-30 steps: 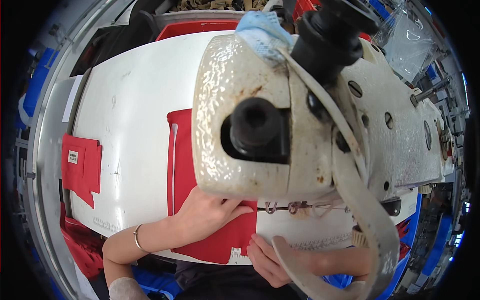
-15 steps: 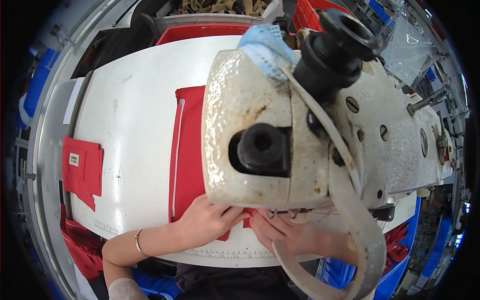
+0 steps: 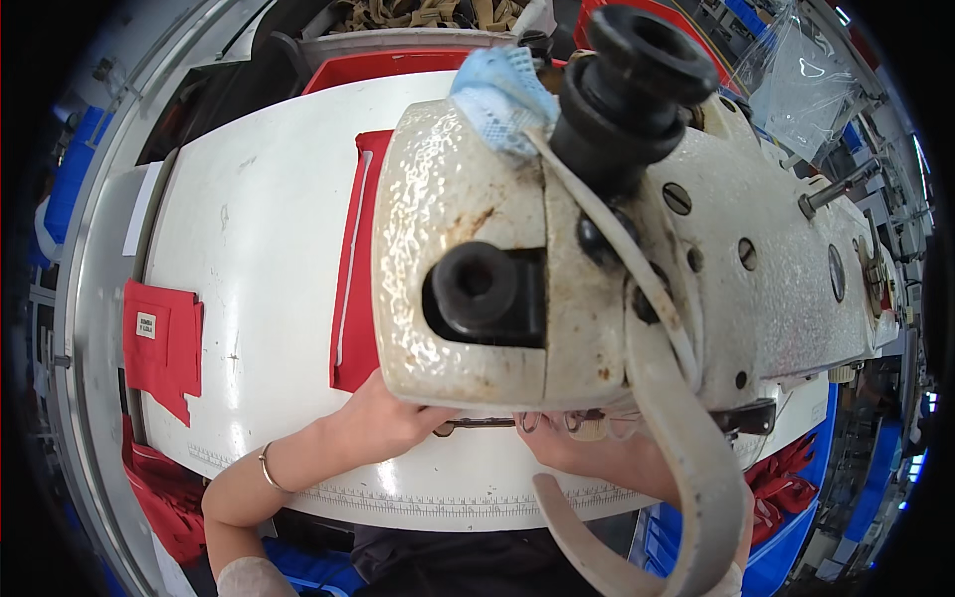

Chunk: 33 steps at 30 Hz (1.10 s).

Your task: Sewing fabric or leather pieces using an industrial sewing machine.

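A piece of red fabric (image 3: 350, 289) with a white strip along its left part lies on the white table of the sewing machine (image 3: 463, 368), partly hidden beneath the machine's head. At the fabric's lower end is my left hand (image 3: 390, 416), its fingers hidden under the head. My right hand (image 3: 565, 450) reaches under the head from the right, beside the metal parts near the needle area. Its fingers are mostly covered too, so what either hand grips does not show.
A folded red fabric piece with a pale label (image 3: 162, 338) lies at the table's left edge. More red cloth (image 3: 164, 493) hangs below it. A blue bin with red pieces (image 3: 786, 488) stands at lower right. A curved pale strap (image 3: 686, 428) hangs before the machine.
The red fabric has slid away from me, deeper under the machine head. Both hands have gone further under it, and the fingers that pinched the fabric's near edge are now hidden.
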Available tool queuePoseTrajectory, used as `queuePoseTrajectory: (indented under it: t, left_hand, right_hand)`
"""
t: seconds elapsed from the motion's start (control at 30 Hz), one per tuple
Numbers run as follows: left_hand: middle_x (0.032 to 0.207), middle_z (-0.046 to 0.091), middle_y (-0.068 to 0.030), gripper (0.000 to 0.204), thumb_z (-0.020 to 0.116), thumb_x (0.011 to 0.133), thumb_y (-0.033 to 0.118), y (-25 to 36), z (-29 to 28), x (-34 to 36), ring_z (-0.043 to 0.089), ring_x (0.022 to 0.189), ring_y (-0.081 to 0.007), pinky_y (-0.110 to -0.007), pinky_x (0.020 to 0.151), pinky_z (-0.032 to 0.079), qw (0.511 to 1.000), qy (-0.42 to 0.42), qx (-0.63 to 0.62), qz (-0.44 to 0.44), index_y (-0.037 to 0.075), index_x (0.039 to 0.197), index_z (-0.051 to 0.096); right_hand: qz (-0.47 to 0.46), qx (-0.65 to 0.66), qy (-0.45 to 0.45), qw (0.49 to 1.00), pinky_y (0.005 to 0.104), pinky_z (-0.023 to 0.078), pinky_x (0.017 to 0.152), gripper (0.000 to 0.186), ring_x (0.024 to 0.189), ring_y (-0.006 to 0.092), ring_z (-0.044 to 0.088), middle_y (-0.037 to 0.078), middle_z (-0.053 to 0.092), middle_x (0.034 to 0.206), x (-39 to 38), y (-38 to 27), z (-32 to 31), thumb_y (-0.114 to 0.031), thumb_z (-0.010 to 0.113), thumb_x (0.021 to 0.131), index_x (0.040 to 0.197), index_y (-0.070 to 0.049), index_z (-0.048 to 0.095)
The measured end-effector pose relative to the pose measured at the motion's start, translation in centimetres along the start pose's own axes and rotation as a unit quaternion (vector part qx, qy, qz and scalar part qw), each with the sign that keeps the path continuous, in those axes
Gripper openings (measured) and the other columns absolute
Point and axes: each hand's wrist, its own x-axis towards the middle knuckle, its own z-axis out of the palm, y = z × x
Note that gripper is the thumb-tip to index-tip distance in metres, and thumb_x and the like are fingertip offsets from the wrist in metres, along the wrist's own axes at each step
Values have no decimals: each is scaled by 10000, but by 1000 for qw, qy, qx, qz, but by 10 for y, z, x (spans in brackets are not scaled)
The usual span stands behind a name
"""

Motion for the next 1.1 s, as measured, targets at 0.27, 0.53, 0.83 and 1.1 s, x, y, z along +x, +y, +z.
queuePoseTrajectory:
  t: [0.27, 0.53, 0.83, 1.1]
  left_hand:
    - [1016, 598, -145, 278, 628, 709, 33, -12, 0, 17, 572, 943, -326, -399, 842, 470, 941, 53, -267, -200, 11, 986, 610]
    - [997, 610, -118, 285, 639, 676, 10, -33, -1, 25, 582, 916, -318, -390, 787, 497, 982, 35, -145, -119, 33, 960, 622]
    - [1026, 612, -126, 374, 618, 596, -69, -42, 1, 27, 570, 971, -329, -389, 840, 492, 998, 25, -45, -20, 24, 958, 641]
    - [1246, 537, -128, 374, 568, 862, 196, -70, -33, 8, 476, 1172, -313, -383, 938, 432, 966, 49, 111, -228, 44, 1203, 547]
  right_hand:
    - [309, 206, 24, 928, 484, 477, 639, 234, 754, 387, 612, 267, 610, 818, -2, -63, 7, -230, 620, 697, 708, 4, 624]
    - [258, 346, 50, 901, 234, 468, 659, 60, 701, 130, 485, 75, 549, 815, 0, -20, -1, 34, 493, 755, 742, -23, 504]
    - [341, 416, 80, 839, 367, 442, 649, 132, 823, 159, 576, 8, 599, 943, 0, -31, 2, -171, 599, 692, 802, -98, 584]
    - [363, 439, 120, 813, 369, 450, 723, 329, 835, 157, 576, 50, 582, 1059, 13, -21, -15, -212, 647, 733, 1028, -67, 631]
